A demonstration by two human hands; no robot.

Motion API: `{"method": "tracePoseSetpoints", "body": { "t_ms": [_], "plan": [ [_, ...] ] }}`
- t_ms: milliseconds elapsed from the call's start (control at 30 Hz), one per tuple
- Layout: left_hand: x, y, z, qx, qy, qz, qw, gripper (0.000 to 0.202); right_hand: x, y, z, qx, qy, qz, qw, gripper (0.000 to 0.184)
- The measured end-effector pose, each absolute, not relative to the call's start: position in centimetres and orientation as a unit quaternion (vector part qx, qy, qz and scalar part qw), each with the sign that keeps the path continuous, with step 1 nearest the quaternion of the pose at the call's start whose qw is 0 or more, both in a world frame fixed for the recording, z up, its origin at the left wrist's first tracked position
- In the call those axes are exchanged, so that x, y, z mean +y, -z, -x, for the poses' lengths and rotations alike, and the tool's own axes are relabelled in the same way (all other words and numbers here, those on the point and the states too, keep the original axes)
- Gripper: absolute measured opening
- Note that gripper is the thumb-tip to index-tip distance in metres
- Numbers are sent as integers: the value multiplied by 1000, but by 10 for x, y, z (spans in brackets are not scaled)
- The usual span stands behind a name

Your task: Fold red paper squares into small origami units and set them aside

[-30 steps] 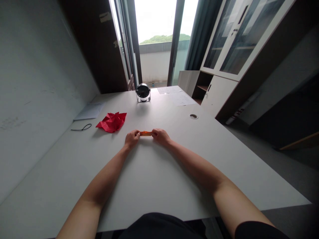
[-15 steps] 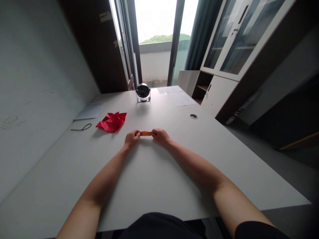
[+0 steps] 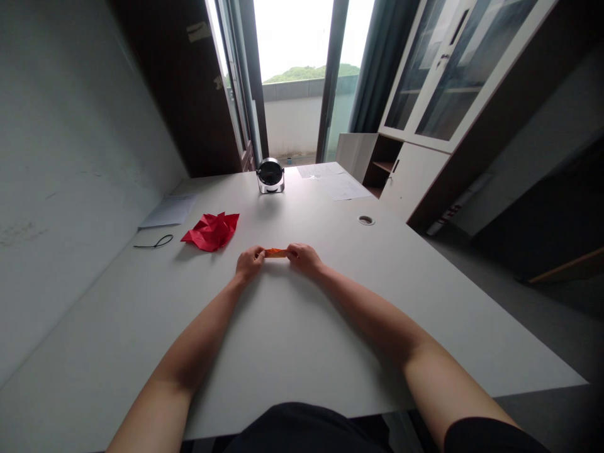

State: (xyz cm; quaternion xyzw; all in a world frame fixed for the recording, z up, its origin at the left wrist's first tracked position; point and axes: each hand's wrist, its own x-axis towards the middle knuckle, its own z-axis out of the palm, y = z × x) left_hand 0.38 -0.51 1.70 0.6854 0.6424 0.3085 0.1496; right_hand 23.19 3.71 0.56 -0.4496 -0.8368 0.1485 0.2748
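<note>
Wide white laminate desk [image 3: 292, 340] fills lower frame, w/ pale wall at left and glass door at top centre. Left hand [image 3: 249, 263] and right hand [image 3: 306, 258] sit at frame centre, each pinching one end of a small flat orange folded paper strip [image 3: 276, 253], held low over the desk, prob. to keep it taut btwn fingertips. Crumpled red paper sheet [image 3: 211, 231] lies left of centre, apart from hands. Small round black-and-silver desk fan [image 3: 270, 175] stands further up. White papers [image 3: 330, 179] upper centre-right, thin black cable tie [image 3: 153, 241] at left. Nothing btwn hands and these.
</note>
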Motion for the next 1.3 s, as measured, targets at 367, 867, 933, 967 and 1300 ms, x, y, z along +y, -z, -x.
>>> {"method": "tracePoseSetpoints", "body": {
  "t_ms": [367, 867, 933, 967, 1300],
  "plan": [
    [-6, -19, -4, 646, -306, -682, 155, 25, 37, -5, -231, -833, -149, 460, 268, 16],
    [-6, -17, -4, 642, -312, -683, 153, 26, 38, -3, -231, -834, -148, 458, 271, 18],
    [-6, -17, -4, 641, -312, -684, 152, 26, 37, -3, -231, -834, -146, 455, 276, 18],
    [-6, -17, -4, 641, -311, -685, 152, 26, 37, -3, -231, -835, -145, 452, 278, 18],
    [-3, -15, -3, 639, -311, -687, 154, 25, 38, -5, -231, -834, -152, 456, 271, 18]
  ]
}}
